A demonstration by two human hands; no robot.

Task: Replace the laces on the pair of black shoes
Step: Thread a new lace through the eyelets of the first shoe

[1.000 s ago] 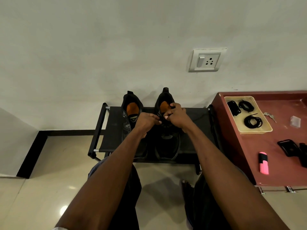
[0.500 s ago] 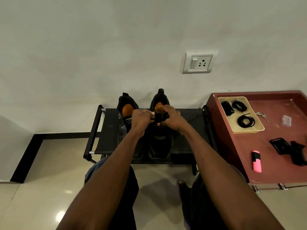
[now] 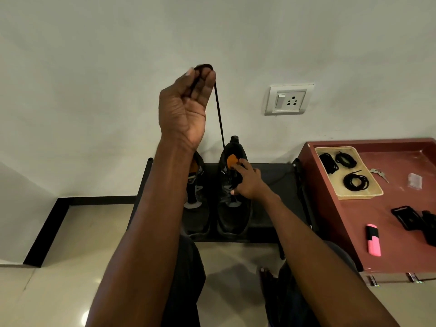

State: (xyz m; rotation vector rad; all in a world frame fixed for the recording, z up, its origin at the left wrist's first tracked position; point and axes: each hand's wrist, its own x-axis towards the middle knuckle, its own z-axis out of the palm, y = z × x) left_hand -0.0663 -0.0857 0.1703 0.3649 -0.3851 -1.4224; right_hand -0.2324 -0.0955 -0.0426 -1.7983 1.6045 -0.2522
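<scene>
Head view: left hand (image 3: 186,107) pinches lace (image 3: 219,116) taut above right-hand-held (image 3: 247,181) shoe (image 3: 232,208).

The shoes (image 3: 232,204) look like soft black cloth, dull, with grey patches. The lace (image 3: 219,114) is a thin dull black string. The rack (image 3: 271,185) has a dark cloth top and a smooth black bar. The floor (image 3: 70,267) is shiny smooth tile. The wall (image 3: 94,67) is dull and painted. The table (image 3: 389,232) is smooth red-brown. The tray (image 3: 375,192) looks like pale plastic. The keys (image 3: 379,173) are shiny metal.
</scene>
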